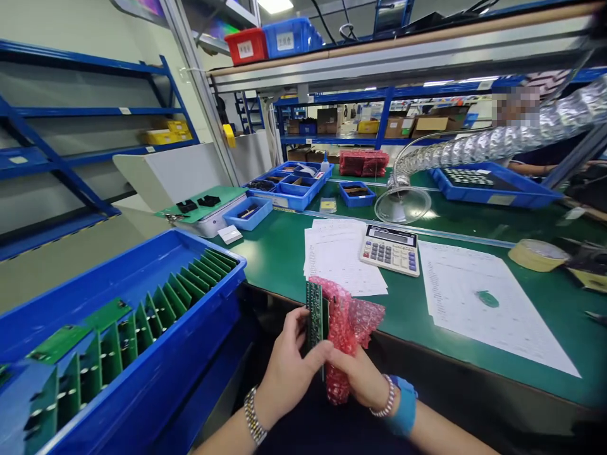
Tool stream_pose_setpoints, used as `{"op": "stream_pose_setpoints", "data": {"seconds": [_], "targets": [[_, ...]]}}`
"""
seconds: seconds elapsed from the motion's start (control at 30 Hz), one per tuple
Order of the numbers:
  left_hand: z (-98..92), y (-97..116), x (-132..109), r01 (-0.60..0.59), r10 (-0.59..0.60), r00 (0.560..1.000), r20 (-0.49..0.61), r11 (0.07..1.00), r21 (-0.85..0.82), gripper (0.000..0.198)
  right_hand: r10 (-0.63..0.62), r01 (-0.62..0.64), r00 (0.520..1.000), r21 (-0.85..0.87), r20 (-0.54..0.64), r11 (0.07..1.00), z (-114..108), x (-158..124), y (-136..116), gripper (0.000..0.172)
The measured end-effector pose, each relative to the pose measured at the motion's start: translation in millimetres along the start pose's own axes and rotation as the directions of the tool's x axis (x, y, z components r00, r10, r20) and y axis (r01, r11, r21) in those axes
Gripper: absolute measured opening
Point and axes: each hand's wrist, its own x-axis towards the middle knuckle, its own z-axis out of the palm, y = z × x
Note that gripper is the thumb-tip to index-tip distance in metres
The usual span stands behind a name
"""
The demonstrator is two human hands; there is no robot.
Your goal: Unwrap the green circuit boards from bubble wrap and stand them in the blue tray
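Note:
My left hand (291, 360) is closed around the edges of green circuit boards (315, 316) held upright, with the thumb across the near face. My right hand (360, 376) grips a pink bubble wrap bag (342, 328) pressed against the boards' right side. The bag's loose end flares out to the right, above my right wrist. Whether the boards are partly inside the bag cannot be made out. Both hands are in front of the bench edge, and the fingers of my right hand are partly hidden behind the bag.
At left, a blue tray (142, 373) holds several upright green boards. On the green bench (279, 253) lie paper sheets (493, 303), a calculator (389, 249) and a tape roll (538, 254). Behind them hangs a flexible duct (474, 139) with a clear hood. A co-worker's arm (533, 168) shows at far right.

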Motion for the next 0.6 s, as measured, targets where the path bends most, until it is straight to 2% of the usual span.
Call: {"op": "stream_pose_setpoints", "data": {"seconds": [0.07,0.13,0.23,0.33,0.47,0.53,0.6], "targets": [[2.8,1,0,0.037,-0.038,0.999,-0.012,0.996,-0.077,0.053,-0.004,0.003,0.999,-0.044,-0.037,0.999,4,-2,0,0.025],[-0.9,1,0,0.093,-0.097,0.995,-0.009,0.973,-0.210,0.044,0.048,-0.046,0.997,0.037,-0.052,0.998,4,-5,-5,0.028],[-17.2,-2,0,0.208,-0.201,0.977,0.065,0.863,-0.460,0.031,0.257,-0.244,0.966,0.270,-0.013,0.931,-2,-7,-17,0.036],[-36.4,-3,-6,0.245,-0.233,0.968,0.096,0.788,-0.565,0.031,0.382,-0.381,0.921,0.399,0.080,0.834,-10,-7,-27,0.038],[-58.5,4,-18,0.134,-0.162,0.987,0.011,0.772,-0.621,0.046,0.413,-0.449,0.892,0.456,0.183,0.769,-11,-6,-31,0.040],[-76.0,12,-25,0.108,-0.199,0.977,-0.075,0.767,-0.633,0.046,0.456,-0.470,0.877,0.464,0.152,0.751,-9,-4,-30,0.038],[-102.7,25,-34,0.071,-0.266,0.933,-0.241,0.796,-0.601,0.039,0.516,-0.486,0.853,0.465,0.072,0.740,-8,0,-27,0.039]]}}
